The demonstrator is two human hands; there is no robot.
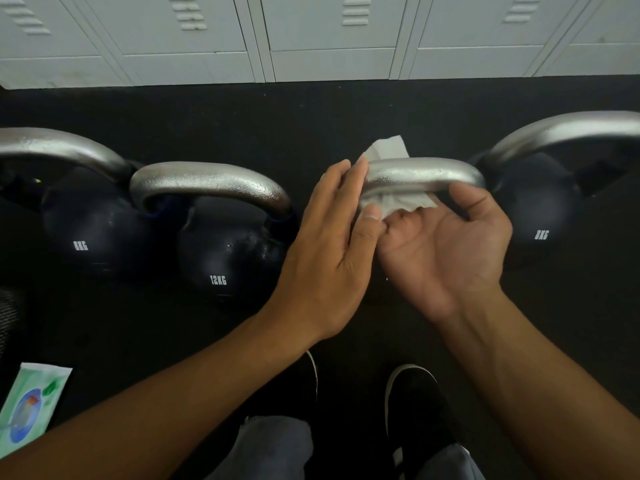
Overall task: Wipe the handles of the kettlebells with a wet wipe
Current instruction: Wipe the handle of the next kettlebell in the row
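1. A crumpled white wet wipe (398,202) was draped over the near end of a curved, pitted silver handle (422,176), with one corner sticking up behind it.
2. The left hand (332,251) pinched the wipe against the handle with thumb and fingers.
3. The right hand (446,251), palm up, had its fingers hooked under the same handle, touching the wipe.
4. Rounded matte black kettlebells, one marked 12KG (225,258), stood on the dark rubbery floor (311,112).
5. A glossy green wipe packet (27,407) lay at lower left.
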